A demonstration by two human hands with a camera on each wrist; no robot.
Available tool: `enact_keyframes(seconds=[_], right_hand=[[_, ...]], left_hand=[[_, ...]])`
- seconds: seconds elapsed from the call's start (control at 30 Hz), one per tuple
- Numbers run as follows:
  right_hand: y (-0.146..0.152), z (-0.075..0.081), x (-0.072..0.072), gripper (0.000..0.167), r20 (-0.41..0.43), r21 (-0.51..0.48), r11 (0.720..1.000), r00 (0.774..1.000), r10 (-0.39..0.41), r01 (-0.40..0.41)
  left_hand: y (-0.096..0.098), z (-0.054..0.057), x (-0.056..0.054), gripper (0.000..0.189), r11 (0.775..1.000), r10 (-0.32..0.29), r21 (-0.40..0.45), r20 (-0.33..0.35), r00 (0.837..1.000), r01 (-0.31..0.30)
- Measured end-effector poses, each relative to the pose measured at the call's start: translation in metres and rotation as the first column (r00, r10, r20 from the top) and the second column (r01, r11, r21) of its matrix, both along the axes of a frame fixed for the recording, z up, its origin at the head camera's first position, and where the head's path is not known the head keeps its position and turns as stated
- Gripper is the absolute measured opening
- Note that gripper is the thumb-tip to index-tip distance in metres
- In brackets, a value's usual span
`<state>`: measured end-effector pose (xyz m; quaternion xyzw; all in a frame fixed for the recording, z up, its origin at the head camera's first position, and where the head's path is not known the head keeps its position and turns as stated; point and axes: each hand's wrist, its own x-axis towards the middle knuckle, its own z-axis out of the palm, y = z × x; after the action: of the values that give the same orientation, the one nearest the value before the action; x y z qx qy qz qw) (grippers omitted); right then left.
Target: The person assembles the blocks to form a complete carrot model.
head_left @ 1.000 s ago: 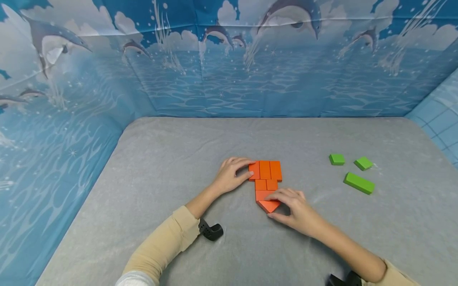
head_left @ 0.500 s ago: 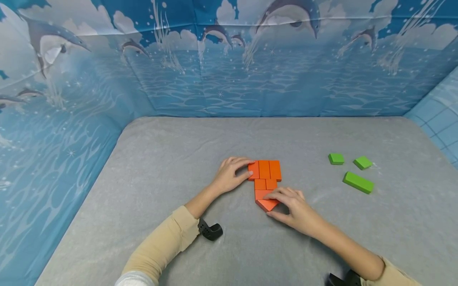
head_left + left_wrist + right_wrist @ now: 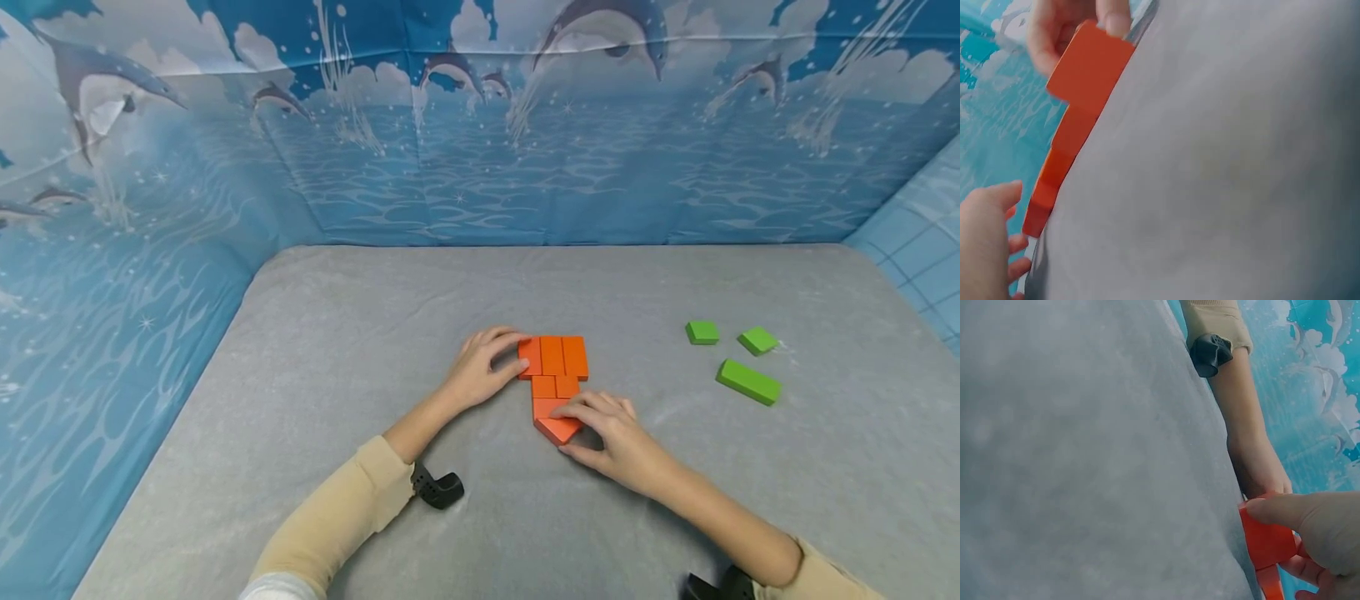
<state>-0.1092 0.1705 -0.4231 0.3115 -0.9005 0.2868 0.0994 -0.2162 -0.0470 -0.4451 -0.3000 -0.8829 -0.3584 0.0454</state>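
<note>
Several flat orange blocks lie joined into one figure on the grey cloth. Its top row has three upright rectangles, with two small blocks [image 3: 543, 387] below them. Under these come a wider block [image 3: 543, 407] and a wedge-shaped block [image 3: 557, 429] pointing toward me. My left hand [image 3: 474, 371] holds the top row's left orange block [image 3: 532, 354] at its outer side, index finger at the far corner and thumb lower down. My right hand [image 3: 613, 433] pinches the wedge-shaped block, thumb at its near tip and fingers over its right part. The right wrist view shows the right thumb [image 3: 1272, 509] against orange.
To the right lie three loose green pieces: a small block [image 3: 702, 332], another small block [image 3: 758, 341] and a longer bar [image 3: 748, 382]. A blue dolphin-print curtain [image 3: 480, 167] hangs behind the cloth-covered table [image 3: 375, 308]. Each wrist wears a black device [image 3: 437, 488].
The wedge-shaped block has shifted very slightly up toward the rest of the figure, the right hand with it. The left hand stays at the top row.
</note>
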Motion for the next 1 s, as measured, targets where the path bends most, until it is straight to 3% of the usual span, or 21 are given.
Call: enact_keyframes(seconds=[0.17,0.33,0.57,0.77,0.87,1.0], right_hand=[[-0.001,0.000,0.000,0.039,-0.005,0.003,1.000,1.000,-0.002,0.002],[-0.001,-0.001,0.000,0.040,-0.014,0.006,1.000,1.000,-0.001,0.001],[0.000,-0.001,0.000,0.041,-0.012,-0.003,1.000,1.000,0.002,-0.002],[0.013,0.009,-0.008,0.049,-0.030,-0.089,0.995,0.999,0.042,-0.044],[0.033,0.020,-0.015,0.052,-0.079,-0.133,0.991,0.997,-0.001,-0.009],[0.071,0.030,-0.021,0.054,-0.124,-0.184,0.971,0.976,-0.178,0.154]], left_hand=[[0.003,0.002,0.013,0.040,0.998,0.053,0.034,0.009,0.999,-0.054],[0.005,-0.001,0.025,0.041,0.999,0.047,0.011,-0.022,0.999,-0.047],[0.007,-0.005,0.027,0.042,0.999,0.051,-0.012,-0.068,0.996,-0.052],[0.006,-0.005,0.027,0.043,0.999,0.050,-0.016,-0.071,0.996,-0.051],[0.006,-0.005,0.027,0.043,0.999,0.048,-0.020,-0.068,0.997,-0.050],[0.006,-0.005,0.027,0.043,0.999,0.047,-0.019,-0.069,0.997,-0.049]])
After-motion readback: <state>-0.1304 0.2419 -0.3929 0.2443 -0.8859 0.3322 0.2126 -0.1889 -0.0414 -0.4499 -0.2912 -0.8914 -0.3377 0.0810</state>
